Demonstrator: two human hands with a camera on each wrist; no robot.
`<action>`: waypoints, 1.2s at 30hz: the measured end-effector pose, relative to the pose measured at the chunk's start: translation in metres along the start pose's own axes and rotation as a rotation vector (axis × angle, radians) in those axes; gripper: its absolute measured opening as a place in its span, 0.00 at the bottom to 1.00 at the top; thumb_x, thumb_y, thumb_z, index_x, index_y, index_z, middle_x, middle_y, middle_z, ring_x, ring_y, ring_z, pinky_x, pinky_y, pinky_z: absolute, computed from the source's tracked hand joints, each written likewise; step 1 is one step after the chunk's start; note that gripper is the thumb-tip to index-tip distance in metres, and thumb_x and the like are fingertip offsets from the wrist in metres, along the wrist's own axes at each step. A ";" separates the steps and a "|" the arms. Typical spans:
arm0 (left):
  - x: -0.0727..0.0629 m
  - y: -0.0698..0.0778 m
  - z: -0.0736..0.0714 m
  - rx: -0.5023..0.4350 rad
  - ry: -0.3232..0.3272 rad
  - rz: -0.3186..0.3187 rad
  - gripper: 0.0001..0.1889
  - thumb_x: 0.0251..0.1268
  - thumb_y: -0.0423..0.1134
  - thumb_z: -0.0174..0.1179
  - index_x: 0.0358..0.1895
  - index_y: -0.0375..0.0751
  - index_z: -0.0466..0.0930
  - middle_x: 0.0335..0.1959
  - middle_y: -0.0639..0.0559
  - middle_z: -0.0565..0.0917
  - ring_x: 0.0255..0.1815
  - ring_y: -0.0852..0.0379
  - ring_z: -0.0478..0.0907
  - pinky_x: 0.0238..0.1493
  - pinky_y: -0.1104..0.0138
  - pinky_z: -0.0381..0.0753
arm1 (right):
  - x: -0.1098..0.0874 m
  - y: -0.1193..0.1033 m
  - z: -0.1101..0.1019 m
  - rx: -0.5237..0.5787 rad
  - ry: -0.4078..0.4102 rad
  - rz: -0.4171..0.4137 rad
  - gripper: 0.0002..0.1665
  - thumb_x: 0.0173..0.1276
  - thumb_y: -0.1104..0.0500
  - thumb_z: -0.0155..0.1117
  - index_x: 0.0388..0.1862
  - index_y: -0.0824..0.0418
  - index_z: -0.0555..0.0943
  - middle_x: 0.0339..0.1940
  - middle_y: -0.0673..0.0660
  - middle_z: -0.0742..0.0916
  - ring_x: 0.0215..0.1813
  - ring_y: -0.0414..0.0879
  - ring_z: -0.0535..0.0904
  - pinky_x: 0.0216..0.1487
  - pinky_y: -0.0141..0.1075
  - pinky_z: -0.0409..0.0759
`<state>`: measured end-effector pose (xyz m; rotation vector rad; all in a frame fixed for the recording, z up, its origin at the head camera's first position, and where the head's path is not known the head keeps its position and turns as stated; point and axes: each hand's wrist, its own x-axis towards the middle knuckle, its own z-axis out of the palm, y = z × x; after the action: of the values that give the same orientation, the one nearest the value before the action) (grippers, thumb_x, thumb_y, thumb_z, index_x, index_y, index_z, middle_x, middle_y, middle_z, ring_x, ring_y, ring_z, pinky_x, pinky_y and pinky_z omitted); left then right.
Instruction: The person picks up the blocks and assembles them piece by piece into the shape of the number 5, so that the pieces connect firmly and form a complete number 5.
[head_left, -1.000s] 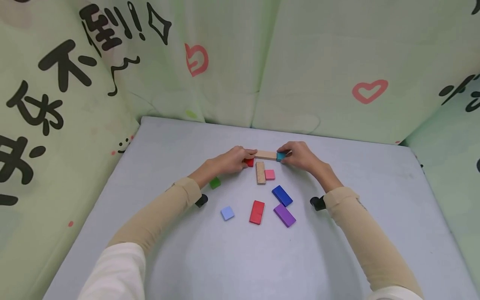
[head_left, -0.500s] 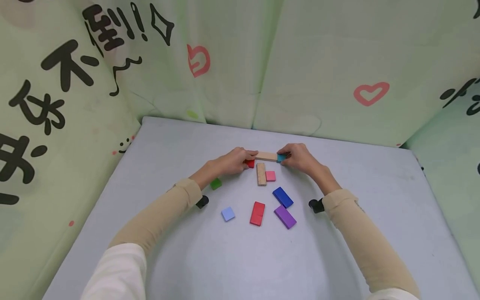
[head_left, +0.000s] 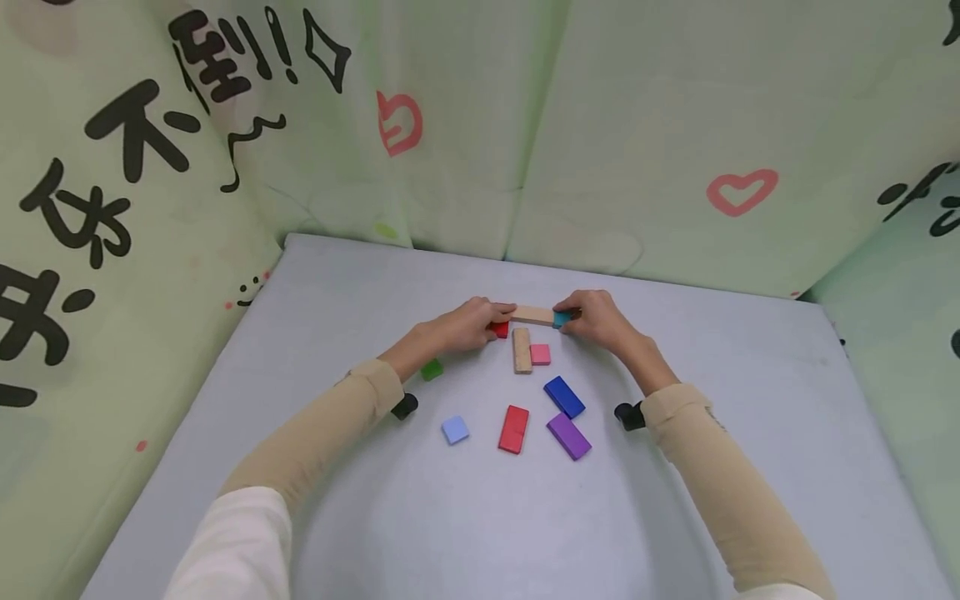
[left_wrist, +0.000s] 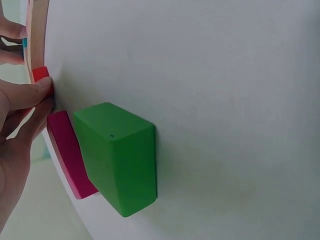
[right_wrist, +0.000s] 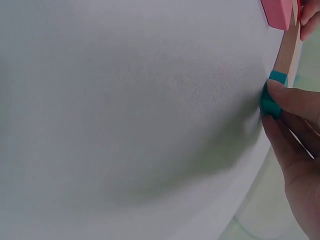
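Note:
Near the table's far edge, my left hand (head_left: 471,323) holds a red block (head_left: 502,331) between thumb and fingers. My right hand (head_left: 596,317) pinches a teal block (head_left: 561,319), seen closer as a teal block (right_wrist: 272,100) in the right wrist view. Between the two lies a long plain wooden block (head_left: 534,315), its ends meeting the red and teal ones. Just in front are another wooden block (head_left: 522,350) and a pink block (head_left: 540,354) side by side. A green block (left_wrist: 117,155) and a magenta block (left_wrist: 70,152) stand beside my left hand in the left wrist view.
Nearer on the table (head_left: 480,517) lie a light blue block (head_left: 455,430), a second red block (head_left: 513,429), a dark blue block (head_left: 564,397) and a purple block (head_left: 569,436). The last two touch at their ends. A printed curtain (head_left: 637,125) hangs behind the table.

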<state>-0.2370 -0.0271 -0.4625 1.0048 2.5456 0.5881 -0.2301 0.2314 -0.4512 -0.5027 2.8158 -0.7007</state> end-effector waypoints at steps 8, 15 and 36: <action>-0.007 -0.001 0.001 0.005 0.007 -0.011 0.26 0.75 0.31 0.60 0.73 0.39 0.72 0.79 0.49 0.69 0.59 0.50 0.75 0.56 0.69 0.79 | -0.001 -0.004 0.004 0.008 -0.008 -0.022 0.21 0.67 0.70 0.69 0.59 0.73 0.83 0.56 0.70 0.86 0.52 0.60 0.81 0.59 0.53 0.82; -0.014 -0.005 -0.003 -0.031 0.048 -0.001 0.30 0.72 0.32 0.64 0.75 0.40 0.70 0.78 0.47 0.69 0.64 0.49 0.75 0.62 0.65 0.80 | -0.003 -0.004 0.003 0.004 -0.023 -0.023 0.26 0.67 0.69 0.69 0.64 0.72 0.80 0.60 0.70 0.84 0.59 0.62 0.80 0.63 0.55 0.80; -0.048 -0.028 -0.028 -0.019 0.077 -0.071 0.25 0.68 0.35 0.69 0.67 0.35 0.79 0.63 0.40 0.83 0.64 0.45 0.76 0.63 0.57 0.79 | -0.028 -0.034 0.001 0.048 0.020 -0.078 0.23 0.69 0.63 0.70 0.61 0.68 0.82 0.58 0.66 0.85 0.56 0.60 0.81 0.60 0.53 0.82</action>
<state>-0.2319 -0.0862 -0.4445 0.8982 2.6255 0.6411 -0.1944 0.2132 -0.4332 -0.6025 2.8032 -0.7904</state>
